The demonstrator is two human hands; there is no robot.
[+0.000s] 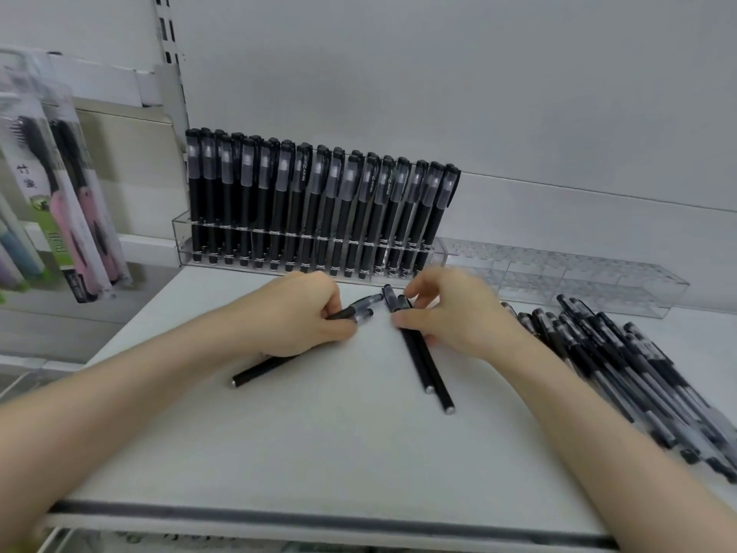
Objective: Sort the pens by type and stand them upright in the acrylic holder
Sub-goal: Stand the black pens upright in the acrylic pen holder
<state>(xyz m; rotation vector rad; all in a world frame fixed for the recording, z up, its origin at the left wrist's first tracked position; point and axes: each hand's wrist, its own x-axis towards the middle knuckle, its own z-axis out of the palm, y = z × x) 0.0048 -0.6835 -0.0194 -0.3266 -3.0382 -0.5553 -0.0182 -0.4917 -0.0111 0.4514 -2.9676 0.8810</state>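
Observation:
A clear acrylic holder (pixel 181 243) at the back of the white shelf is packed with several upright matte black capped pens (pixel 293 205). My left hand (pixel 293 313) grips one or two black pens (pixel 261 371) lying on the shelf, caps pointing right. My right hand (pixel 450 309) pinches two black pens (pixel 428 371) near their caps; their ends point toward me. A second clear holder (pixel 578 275) to the right stands empty. A pile of several clear-barrelled pens with black grips (pixel 622 373) lies at the right.
Packaged brushes (pixel 71 217) hang at the left beside the shelf. A slotted upright (pixel 171 65) runs up the white back wall. The shelf's front edge (pixel 319 516) carries a dark strip.

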